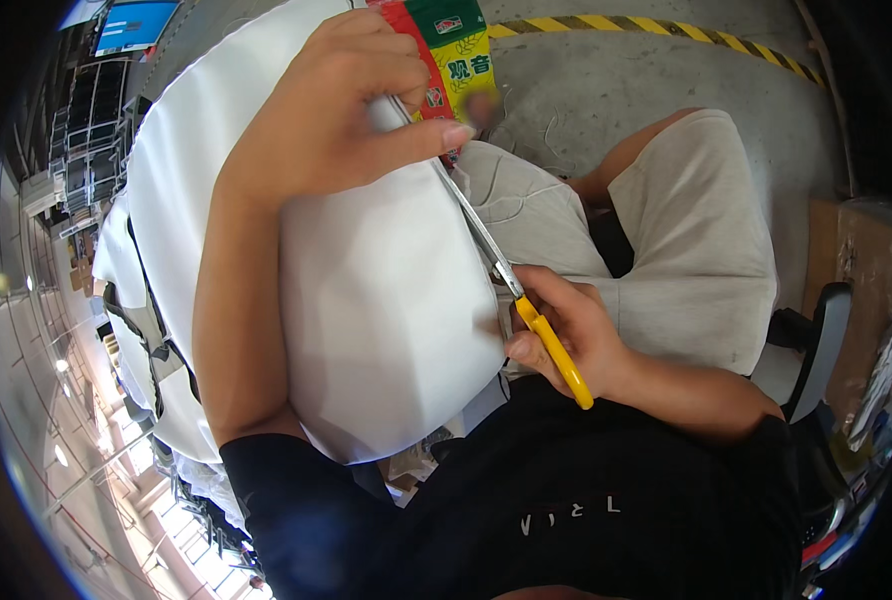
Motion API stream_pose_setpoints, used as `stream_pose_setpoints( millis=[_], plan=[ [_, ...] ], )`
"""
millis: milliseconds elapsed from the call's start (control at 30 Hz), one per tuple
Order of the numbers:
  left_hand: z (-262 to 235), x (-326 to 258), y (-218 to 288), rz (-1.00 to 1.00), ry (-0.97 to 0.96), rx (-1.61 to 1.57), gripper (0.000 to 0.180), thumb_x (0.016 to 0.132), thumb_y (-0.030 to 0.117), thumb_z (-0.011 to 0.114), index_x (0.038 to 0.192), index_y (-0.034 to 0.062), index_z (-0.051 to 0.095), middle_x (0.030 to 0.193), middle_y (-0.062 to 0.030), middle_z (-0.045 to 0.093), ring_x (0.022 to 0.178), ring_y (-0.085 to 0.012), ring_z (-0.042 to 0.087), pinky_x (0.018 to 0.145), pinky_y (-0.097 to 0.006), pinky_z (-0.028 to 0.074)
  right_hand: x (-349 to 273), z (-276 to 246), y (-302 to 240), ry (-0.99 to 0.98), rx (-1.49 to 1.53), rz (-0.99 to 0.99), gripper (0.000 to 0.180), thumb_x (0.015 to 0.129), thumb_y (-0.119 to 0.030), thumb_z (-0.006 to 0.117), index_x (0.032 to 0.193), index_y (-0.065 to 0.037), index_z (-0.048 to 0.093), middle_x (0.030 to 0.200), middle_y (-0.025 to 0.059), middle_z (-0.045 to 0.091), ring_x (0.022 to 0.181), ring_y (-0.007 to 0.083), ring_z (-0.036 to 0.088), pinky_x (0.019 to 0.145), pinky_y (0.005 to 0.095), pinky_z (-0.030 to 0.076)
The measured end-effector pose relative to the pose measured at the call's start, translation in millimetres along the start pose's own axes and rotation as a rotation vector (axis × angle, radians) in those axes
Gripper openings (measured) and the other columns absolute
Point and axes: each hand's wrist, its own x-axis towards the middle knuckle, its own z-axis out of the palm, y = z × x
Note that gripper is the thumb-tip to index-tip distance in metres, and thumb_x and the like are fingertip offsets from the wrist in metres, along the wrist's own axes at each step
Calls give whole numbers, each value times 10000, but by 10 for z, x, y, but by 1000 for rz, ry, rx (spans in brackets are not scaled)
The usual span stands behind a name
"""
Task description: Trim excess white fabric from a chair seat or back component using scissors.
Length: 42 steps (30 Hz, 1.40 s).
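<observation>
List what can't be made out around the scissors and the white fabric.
- Head view: scissors tips, hidden under the left hand.
- Scissors finger loops, covered by the right hand.
- White fabric far end, cut off by the top edge.
- Green-and-red packet, mostly behind the fabric.

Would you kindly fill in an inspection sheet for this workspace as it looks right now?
Surface: grey concrete floor with a yellow-and-black striped line.
Job's things: white fabric piece; yellow-handled scissors lying along its right edge.
Clutter: red-and-green printed bag; brown cardboard box.
Hands: left hand pinches the fabric's upper edge; right hand holds the scissors' handle.
Cables: nothing seen.
Surroundings: black chair armrest; racks at far left.
</observation>
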Motion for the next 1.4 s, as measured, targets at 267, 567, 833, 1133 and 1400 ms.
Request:
stream_pose_setpoints(
  millis=[267,567,833,1133,1400],
  plan=[
    [100,-46,-65,-6,110,-5,283,892,135,775,720,41,570,708,-83,490,787,-292,505,836,-415,398,-21,12,121,62,11,-53,625,917,-354,829,1320,36,554,817,101,624,641,157,577,611,303,474],
    [166,-72,-109,18,149,36,270,955,155,703,751,20,588,706,-102,467,785,-322,489,807,-420,417,222,-51,-183,17,-56,51,612,924,-360,814,1315,28,548,883,127,655,732,207,649,681,328,516],
    [-60,-61,-227,-59,104,188,230,863,204,747,788,31,615,921,-122,617,973,-324,530,922,-441,409,181,-91,-18,33,-16,-5,597,898,-273,852,1320,32,561,863,107,644,693,141,590,655,279,488],
    [-5,-117,-255,-134,160,271,225,869,221,745,800,51,616,1059,-104,690,1145,-314,546,1106,-498,343,340,-27,-105,94,-115,-61,571,932,-315,803,1312,32,556,877,146,657,711,238,648,684,342,523],
    [-16,-145,-241,-142,180,349,268,885,340,749,846,76,726,1007,-77,699,1116,-322,572,1055,-480,384,443,-46,-238,56,-145,32,578,962,-385,757,1308,25,541,843,159,656,702,281,661,691,373,530]
  ],
)
